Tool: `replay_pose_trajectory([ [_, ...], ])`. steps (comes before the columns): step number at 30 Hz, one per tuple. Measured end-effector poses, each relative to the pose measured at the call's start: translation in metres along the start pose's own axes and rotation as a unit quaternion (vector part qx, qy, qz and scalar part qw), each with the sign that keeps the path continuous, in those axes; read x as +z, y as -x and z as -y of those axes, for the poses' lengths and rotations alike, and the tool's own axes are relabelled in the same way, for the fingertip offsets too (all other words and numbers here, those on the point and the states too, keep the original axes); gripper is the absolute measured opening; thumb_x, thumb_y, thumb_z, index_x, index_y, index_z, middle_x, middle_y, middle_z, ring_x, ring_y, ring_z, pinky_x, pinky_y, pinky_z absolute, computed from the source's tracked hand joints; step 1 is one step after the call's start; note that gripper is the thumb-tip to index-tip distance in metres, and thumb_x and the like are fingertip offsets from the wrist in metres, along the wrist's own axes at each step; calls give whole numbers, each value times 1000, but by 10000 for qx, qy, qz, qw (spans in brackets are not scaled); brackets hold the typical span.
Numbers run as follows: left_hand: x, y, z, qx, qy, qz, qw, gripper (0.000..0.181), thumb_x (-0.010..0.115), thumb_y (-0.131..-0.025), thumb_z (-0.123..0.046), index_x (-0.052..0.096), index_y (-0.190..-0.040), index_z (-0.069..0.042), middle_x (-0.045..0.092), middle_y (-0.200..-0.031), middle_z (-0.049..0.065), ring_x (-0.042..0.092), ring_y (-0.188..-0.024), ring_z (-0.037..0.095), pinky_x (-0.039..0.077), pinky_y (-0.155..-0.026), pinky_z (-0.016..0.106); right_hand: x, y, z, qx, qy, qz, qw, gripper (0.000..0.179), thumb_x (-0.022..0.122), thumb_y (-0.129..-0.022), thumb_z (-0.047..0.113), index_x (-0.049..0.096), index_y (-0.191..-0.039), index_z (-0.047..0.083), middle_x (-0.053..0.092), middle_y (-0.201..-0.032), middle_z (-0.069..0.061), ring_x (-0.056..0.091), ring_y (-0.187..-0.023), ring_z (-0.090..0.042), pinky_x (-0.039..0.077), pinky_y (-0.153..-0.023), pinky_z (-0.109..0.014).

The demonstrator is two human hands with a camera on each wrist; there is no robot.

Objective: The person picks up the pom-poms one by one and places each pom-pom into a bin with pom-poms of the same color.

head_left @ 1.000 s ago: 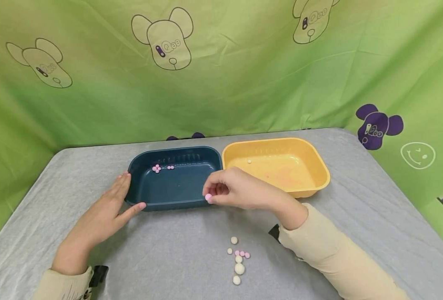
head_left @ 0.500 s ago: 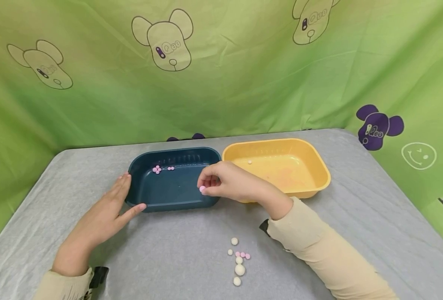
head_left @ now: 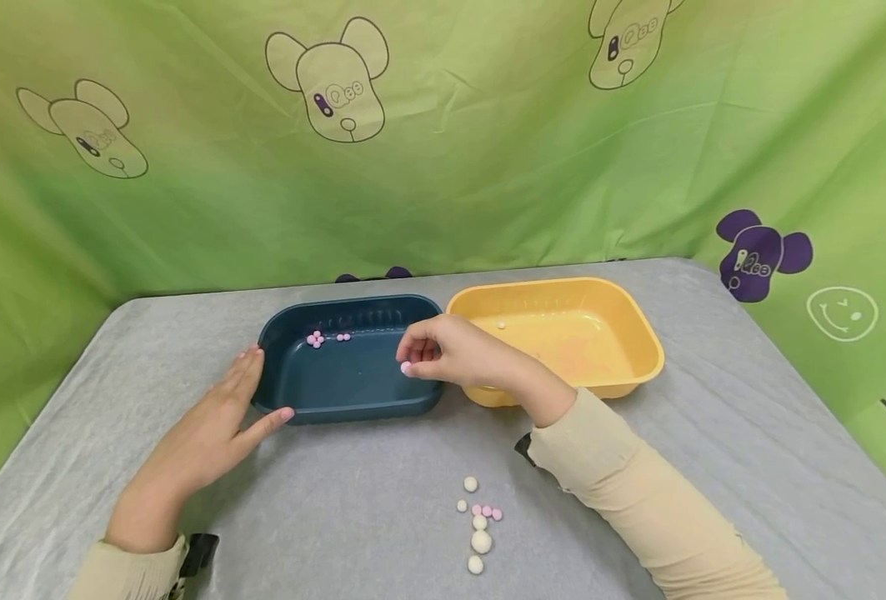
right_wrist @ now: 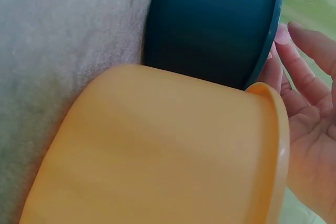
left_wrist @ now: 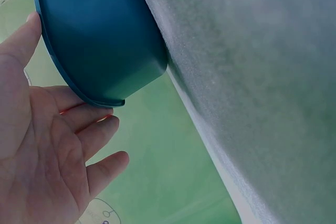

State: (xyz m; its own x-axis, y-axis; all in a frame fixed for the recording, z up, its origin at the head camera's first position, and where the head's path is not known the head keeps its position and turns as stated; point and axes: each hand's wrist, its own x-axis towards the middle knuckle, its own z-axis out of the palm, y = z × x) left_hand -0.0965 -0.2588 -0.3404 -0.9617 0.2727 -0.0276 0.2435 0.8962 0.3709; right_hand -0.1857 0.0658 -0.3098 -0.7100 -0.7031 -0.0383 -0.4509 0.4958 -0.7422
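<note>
My right hand pinches a small pink ball between thumb and fingertips, over the right end of the dark blue tub. In the right wrist view the pink ball shows at the fingertips, above the blue rim. My left hand touches the tub's left end, its fingers straight and its thumb at the front rim; the left wrist view has these fingers against the blue tub. Inside the tub lie a cluster of pink balls and a pink pair.
A yellow tub adjoins the blue one on the right, with one small white ball inside. On the grey cloth in front lie several white balls and a short row of pink balls. A green curtain hangs behind.
My right hand has moved a little left and farther back with the pink ball, from the blue tub's front right corner to above its right end. The left hand has stayed put.
</note>
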Motion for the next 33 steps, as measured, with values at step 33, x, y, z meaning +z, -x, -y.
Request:
replay_pose_trajectory([
  [33,1,1,-1,-20,23,-5,10000,93,49,-99,-57,8,-157,2,5,-166,19,10,-154,41,21,-118,64,-7,24,-5,-340,-27,-170,9993,14,70,-93,13,71,-105,7,70,-97,0,62,-87,-12,53,-79,-30],
])
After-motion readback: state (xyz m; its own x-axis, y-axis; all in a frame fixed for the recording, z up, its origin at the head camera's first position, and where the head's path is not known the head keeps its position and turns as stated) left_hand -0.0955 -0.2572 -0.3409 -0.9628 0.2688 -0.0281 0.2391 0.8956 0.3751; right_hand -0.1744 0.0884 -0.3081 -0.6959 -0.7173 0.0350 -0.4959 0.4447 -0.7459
